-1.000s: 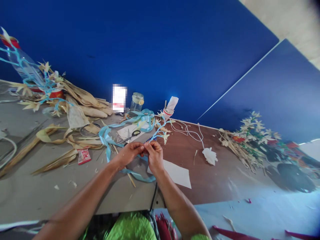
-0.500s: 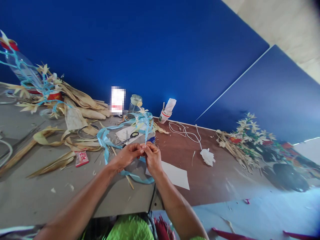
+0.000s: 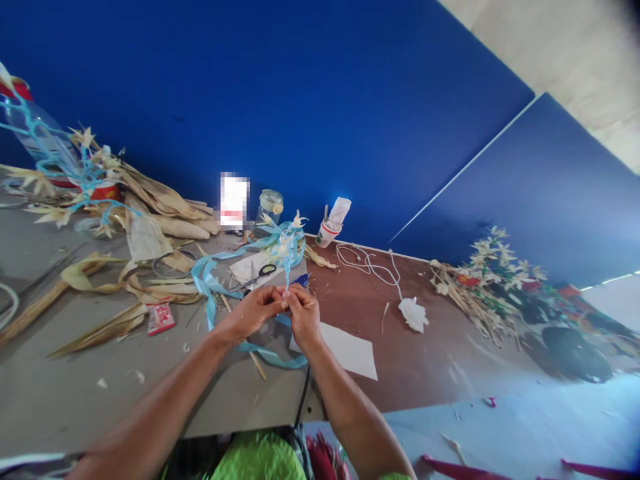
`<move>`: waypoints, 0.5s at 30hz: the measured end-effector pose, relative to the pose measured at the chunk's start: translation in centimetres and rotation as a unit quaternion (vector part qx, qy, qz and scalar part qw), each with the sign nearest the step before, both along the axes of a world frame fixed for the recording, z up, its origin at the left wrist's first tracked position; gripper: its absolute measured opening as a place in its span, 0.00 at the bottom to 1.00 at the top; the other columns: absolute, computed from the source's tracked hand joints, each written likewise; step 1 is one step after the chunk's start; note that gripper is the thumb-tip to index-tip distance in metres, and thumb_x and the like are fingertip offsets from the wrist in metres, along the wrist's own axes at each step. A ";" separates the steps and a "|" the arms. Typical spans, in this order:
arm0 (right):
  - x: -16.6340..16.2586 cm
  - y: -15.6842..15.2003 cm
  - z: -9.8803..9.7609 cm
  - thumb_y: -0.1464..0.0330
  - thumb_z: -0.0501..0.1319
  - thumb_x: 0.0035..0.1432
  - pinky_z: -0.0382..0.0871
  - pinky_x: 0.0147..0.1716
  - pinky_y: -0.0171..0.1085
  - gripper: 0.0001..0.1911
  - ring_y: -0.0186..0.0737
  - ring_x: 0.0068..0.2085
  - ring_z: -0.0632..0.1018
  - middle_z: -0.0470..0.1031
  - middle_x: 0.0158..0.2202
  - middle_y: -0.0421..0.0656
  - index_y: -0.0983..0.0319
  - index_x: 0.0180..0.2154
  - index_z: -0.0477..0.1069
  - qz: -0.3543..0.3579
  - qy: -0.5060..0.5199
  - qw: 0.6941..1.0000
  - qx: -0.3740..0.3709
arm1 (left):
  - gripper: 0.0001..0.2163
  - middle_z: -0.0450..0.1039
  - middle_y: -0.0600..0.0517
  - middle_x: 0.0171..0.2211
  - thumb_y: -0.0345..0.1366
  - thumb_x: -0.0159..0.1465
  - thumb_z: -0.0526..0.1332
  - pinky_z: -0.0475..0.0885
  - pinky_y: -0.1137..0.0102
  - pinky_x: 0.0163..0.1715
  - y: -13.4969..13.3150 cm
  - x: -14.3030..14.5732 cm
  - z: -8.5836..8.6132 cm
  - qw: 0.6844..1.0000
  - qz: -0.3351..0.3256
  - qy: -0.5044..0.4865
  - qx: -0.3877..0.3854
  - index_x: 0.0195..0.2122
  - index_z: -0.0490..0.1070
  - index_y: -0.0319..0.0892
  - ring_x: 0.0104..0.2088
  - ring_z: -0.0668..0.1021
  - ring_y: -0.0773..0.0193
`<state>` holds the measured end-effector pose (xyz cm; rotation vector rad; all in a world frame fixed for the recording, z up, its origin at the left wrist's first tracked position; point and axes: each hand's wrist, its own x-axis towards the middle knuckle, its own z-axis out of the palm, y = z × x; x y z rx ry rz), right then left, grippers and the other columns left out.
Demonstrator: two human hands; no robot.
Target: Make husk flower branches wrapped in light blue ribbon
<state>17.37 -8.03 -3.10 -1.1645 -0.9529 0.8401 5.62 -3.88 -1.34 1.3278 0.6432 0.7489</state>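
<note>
My left hand [image 3: 255, 311] and my right hand [image 3: 302, 312] meet over the middle of the table, fingertips pinched together on the lower end of a thin stem wrapped in light blue ribbon [image 3: 287, 263]. The stem stands nearly upright and carries small cream husk flowers [image 3: 283, 241] at its top. A loose length of the blue ribbon [image 3: 270, 355] trails under my wrists across the table and loops off to the left [image 3: 205, 273].
Dried corn husks [image 3: 150, 200] lie piled at the left with a red packet [image 3: 161, 318]. Scissors [image 3: 260, 273], a glass jar [image 3: 271, 205], a paper cup [image 3: 327, 232], white cord [image 3: 367, 261], a white paper sheet [image 3: 353, 350] and finished flower sprays [image 3: 493, 267] surround my hands.
The flowered stem has swung from leaning right to nearly upright above my fingers. My hands stay pinched together in about the same place.
</note>
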 end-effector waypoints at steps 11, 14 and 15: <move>0.4 0.4 -0.7 0.63 0.63 0.48 0.60 0.26 0.32 0.08 0.32 0.27 0.67 0.72 0.28 0.40 0.61 0.24 0.74 0.002 -0.022 0.999 -0.023 | 0.11 0.57 0.60 0.15 0.39 0.50 0.62 0.53 0.74 0.19 0.1 0.0 -0.4 0.987 0.067 0.119 0.081 0.19 0.61 0.41 0.18 0.59 0.71; 0.5 0.5 -1.0 0.63 0.62 0.48 0.59 0.25 0.32 0.09 0.31 0.26 0.66 0.72 0.27 0.39 0.61 0.23 0.72 0.002 -0.024 0.999 -0.038 | 0.09 0.59 0.59 0.16 0.37 0.50 0.60 0.54 0.73 0.20 0.2 0.0 -0.6 0.975 0.094 0.157 0.129 0.19 0.62 0.41 0.19 0.62 0.70; 0.5 0.5 -1.1 0.63 0.62 0.47 0.58 0.25 0.31 0.09 0.31 0.25 0.65 0.71 0.26 0.39 0.61 0.22 0.72 0.002 -0.024 0.999 -0.046 | 0.08 0.60 0.58 0.16 0.36 0.51 0.59 0.55 0.73 0.21 0.2 0.0 -0.7 0.970 0.101 0.166 0.144 0.19 0.62 0.41 0.20 0.62 0.70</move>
